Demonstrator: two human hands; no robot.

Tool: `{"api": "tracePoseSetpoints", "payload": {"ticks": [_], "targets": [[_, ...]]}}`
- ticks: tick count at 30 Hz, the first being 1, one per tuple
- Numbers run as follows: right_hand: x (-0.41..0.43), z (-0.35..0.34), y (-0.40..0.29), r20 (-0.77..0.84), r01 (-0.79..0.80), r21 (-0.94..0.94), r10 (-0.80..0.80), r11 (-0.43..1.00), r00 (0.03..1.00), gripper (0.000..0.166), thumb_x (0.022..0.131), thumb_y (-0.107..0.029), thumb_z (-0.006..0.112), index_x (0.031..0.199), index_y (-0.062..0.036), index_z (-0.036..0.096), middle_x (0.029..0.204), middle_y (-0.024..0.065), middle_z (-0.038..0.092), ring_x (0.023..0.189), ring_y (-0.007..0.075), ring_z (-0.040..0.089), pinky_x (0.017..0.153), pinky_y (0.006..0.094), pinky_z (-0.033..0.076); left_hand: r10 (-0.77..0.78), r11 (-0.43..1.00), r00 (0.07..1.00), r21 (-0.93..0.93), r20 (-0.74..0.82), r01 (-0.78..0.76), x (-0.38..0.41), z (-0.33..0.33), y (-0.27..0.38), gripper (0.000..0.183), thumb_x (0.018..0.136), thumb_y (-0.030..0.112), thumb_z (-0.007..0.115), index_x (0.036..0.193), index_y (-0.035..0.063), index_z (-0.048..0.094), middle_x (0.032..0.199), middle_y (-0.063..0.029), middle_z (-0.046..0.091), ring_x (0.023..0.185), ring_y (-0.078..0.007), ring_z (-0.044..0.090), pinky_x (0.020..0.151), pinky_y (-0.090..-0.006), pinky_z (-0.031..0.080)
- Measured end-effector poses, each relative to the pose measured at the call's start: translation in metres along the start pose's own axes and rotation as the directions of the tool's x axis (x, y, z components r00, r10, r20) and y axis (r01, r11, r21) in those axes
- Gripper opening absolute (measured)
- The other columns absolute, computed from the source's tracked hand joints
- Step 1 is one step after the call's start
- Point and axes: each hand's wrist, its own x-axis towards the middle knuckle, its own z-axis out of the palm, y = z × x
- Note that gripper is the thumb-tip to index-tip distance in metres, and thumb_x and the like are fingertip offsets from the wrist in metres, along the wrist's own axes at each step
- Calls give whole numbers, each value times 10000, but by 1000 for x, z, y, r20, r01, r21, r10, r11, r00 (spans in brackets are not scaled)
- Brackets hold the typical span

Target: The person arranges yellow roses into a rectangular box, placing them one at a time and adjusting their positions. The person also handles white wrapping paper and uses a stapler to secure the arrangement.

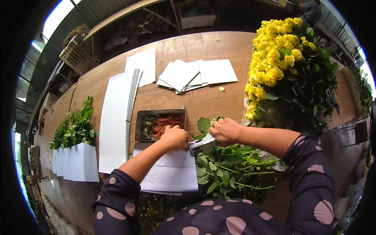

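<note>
My right hand [226,132] grips a white and grey plier-type stapler [203,143], its nose pointing left. My left hand [174,138] pinches the top edge of a corrugated cardboard sheet [167,173] right by the stapler's jaws; the fingertips are partly hidden. White with fine ridges, the sheet lies in front of my body. Just beyond my left hand stands a metal box [139,123] holding orange rubber bands [167,124]. Cut leafy stems [235,170] lie under and to the right of the stapler. Some green leaves [204,124] show behind my right hand.
Yellow roses [273,58] are heaped at the right of the wooden table [205,44]. Tall white card sheets [116,117] stack left of the box, with loose white cards [182,75] behind. Wrapped leafy bunches [83,161] stand far left. A person [311,13] is at the far right.
</note>
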Motion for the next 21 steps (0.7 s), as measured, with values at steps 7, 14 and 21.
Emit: {"api": "tracePoseSetpoints", "payload": {"ticks": [7, 14, 21], "targets": [[-54, -3, -25, -115, -350, 285, 395, 892, 911, 374, 638, -114, 556, 988, -12, 470, 971, 176, 485, 919, 313, 484, 772, 368, 417, 204, 967, 822, 238, -532, -86, -75, 19, 35, 428, 640, 352, 659, 954, 101, 510, 989, -72, 475, 959, -234, 417, 784, -397, 330], [-116, -6, -189, 113, -32, 985, 501, -167, 858, 322, 709, -87, 556, 1012, -20, 469, 799, 24, 513, 670, 111, 481, 613, 247, 412, 212, 960, 691, 281, -691, -14, -139, 116, 67, 260, 666, 171, 532, 894, 54, 487, 893, -79, 483, 868, -209, 472, 723, -299, 384], [-132, 15, -243, 502, -346, 834, 332, -430, 799, 238, 757, -186, 563, 903, -1, 527, 802, 74, 578, 669, 168, 555, 579, 292, 464, 283, 955, 551, 285, -785, -84, -129, 128, 65, 16, 649, 113, 493, 637, 103, 494, 674, -18, 468, 687, -165, 489, 557, -264, 396]]}}
